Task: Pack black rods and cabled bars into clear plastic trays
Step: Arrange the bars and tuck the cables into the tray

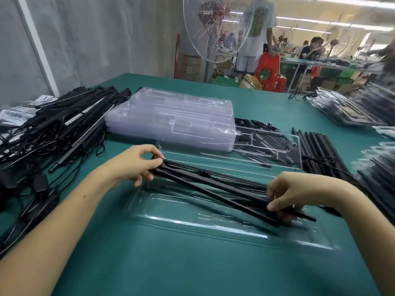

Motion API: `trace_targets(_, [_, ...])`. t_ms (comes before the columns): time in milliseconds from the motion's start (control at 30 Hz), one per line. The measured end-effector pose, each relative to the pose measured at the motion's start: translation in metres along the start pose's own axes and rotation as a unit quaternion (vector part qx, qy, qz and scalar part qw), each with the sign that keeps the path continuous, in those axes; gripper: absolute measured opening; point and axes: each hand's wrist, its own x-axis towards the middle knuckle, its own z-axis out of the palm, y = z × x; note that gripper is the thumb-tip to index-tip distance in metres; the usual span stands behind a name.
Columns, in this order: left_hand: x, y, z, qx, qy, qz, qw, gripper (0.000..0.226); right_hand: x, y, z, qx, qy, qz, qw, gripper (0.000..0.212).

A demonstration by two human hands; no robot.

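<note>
A bundle of black rods (215, 186) lies slanted across an open clear plastic tray (192, 212) on the green table. My left hand (136, 165) grips the bundle's far left end. My right hand (290, 195) pinches its near right end, where thin tips stick out past my fingers. One rod splays away from the others toward the front. Whether the rods rest in the tray's slots or hover above them I cannot tell.
A heap of cabled black bars (57, 129) covers the left side. A stack of clear trays (171, 116) stands behind. Loose black rods (320, 150) lie at the right, filled trays (350, 110) at the far right. A standing fan (218, 28) and people are behind.
</note>
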Motion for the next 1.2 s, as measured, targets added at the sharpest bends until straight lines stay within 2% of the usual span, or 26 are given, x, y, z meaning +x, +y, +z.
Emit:
trace_targets(133, [0.001,-0.001,-0.001,0.094,0.017,0.024,0.995,0.004,-0.004,-0.008,0.000,-0.122,0.059,-0.001,0.991,0.011])
trace_targets(267, [0.001,-0.002,-0.002,0.166,0.019,0.040,0.985,0.007,-0.004,-0.013,0.001,-0.186,0.070,-0.001,0.980,0.018])
trace_targets(433, [0.004,-0.006,-0.004,0.228,0.018,0.038,0.973,0.009,-0.004,-0.012,-0.002,-0.171,0.134,-0.030,0.976,0.017])
trace_targets(667, [0.003,-0.005,-0.004,0.212,0.024,0.050,0.976,0.007,0.007,-0.006,-0.002,-0.169,0.188,-0.041,0.967,0.016])
trace_targets(767, [0.002,-0.004,-0.001,0.205,0.015,0.057,0.977,0.008,0.016,-0.002,0.005,-0.189,0.179,-0.033,0.965,0.019])
trace_targets(1000, [0.005,-0.006,-0.001,0.261,0.034,0.079,0.961,0.011,0.015,0.005,-0.002,-0.163,0.163,-0.032,0.973,0.002])
trace_targets(1200, [0.005,-0.007,0.006,0.295,0.001,0.138,0.945,0.018,0.017,0.008,0.001,-0.177,0.167,-0.026,0.969,0.027])
